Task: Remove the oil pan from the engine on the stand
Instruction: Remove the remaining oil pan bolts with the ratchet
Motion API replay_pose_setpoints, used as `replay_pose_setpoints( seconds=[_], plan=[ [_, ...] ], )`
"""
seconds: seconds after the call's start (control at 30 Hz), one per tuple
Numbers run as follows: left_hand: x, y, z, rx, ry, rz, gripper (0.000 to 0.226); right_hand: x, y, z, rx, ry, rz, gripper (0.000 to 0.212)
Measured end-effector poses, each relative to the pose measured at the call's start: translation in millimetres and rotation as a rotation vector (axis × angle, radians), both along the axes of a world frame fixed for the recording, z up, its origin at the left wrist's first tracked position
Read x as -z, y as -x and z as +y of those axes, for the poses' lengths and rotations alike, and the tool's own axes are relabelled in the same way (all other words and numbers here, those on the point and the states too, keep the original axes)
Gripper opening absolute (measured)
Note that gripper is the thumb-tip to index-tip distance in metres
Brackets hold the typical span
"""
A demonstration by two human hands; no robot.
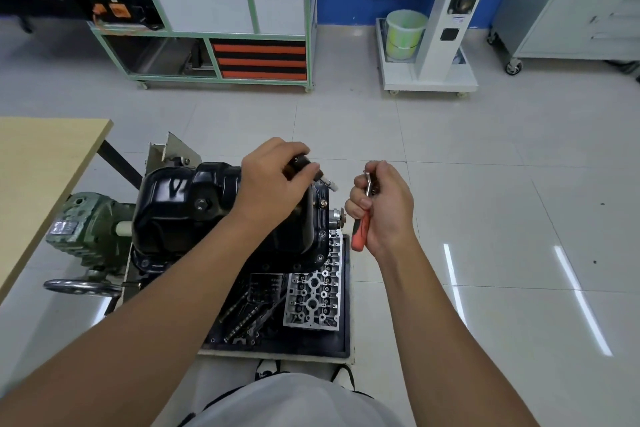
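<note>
Black oil pan [194, 208] sits centre-left of the frame, bolted face-up on the engine [322, 218] carried by the green stand [90, 229]; its flange runs down the right edge toward the frame's middle. Left hand [273, 180] lies over the pan's upper right corner, fingers curled around a small dark cylindrical piece with a pale metal tip poking out toward the right; what the piece is cannot be told. Right hand [384, 208] hangs just right of the pan, clear of it, fist closed round a ratchet wrench [363, 218] with an orange-red grip pointing down and its metal head up at the fingers. Below the pan, a dark tray [343, 340] on the stand base holds a silver cylinder head [315, 295] and loose dark parts. Handwheel [83, 286] at lower left of the stand. Wooden desk [41, 163] corner at left edge. Tiled floor [485, 184] to the right.
</note>
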State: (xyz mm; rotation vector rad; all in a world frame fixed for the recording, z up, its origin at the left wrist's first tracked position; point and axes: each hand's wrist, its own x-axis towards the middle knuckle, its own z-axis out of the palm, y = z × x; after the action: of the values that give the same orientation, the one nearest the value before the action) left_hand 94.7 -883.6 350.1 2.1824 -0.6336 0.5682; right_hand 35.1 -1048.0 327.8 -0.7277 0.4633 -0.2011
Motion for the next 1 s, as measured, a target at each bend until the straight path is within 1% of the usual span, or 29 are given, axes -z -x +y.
replay_pose_setpoints(
  seconds=[0.1,0.13,0.2,0.27,0.33,0.4,0.53,0.67,0.8,0.9,1.0],
  plan=[
    [-5.7,1.0,1.7,0.063,-0.006,-0.021,0.025,-1.7,3.8,-9.0,-0.009,-0.071,0.024,0.023],
    [-8.2,0.5,-0.4,0.082,-0.007,-0.032,0.025,-2.1,5.7,-10.7,-0.029,-0.126,0.025,0.029],
    [-10.8,-0.4,-5.7,0.117,-0.028,-0.058,0.024,-2.7,10.5,-12.9,-0.086,-0.238,0.028,0.051],
    [-9.9,0.0,-10.8,0.145,-0.060,-0.062,0.024,-3.1,14.2,-14.4,-0.139,-0.307,0.013,0.060],
    [-6.5,0.8,-12.6,0.149,-0.068,-0.036,0.025,-3.7,17.8,-15.1,-0.153,-0.376,-0.033,0.054],
    [-3.5,-0.1,-11.8,0.158,-0.059,-0.018,0.025,-4.5,20.0,-16.5,-0.152,-0.467,-0.104,0.041],
    [-1.8,-5.9,-8.1,0.181,-0.034,-0.007,0.025,-4.5,22.7,-15.2,-0.166,-0.575,-0.176,0.039],
    [1.4,-11.2,-3.5,0.190,0.001,0.048,0.026,-3.2,21.5,-11.6,-0.114,-0.567,-0.200,0.038],
    [3.7,-10.5,-5.1,0.202,-0.008,0.043,0.027,-4.1,20.9,-7.1,-0.070,-0.538,-0.179,0.036],
    [2.6,-7.8,-4.5,0.317,-0.020,0.113,0.034,-8.8,19.9,-3.3,-0.066,-0.526,-0.152,0.028],
    [1.7,-8.8,0.1,0.437,-0.055,0.189,0.038,-16.4,15.0,-1.1,-0.093,-0.477,-0.073,0.029]
  ],
)
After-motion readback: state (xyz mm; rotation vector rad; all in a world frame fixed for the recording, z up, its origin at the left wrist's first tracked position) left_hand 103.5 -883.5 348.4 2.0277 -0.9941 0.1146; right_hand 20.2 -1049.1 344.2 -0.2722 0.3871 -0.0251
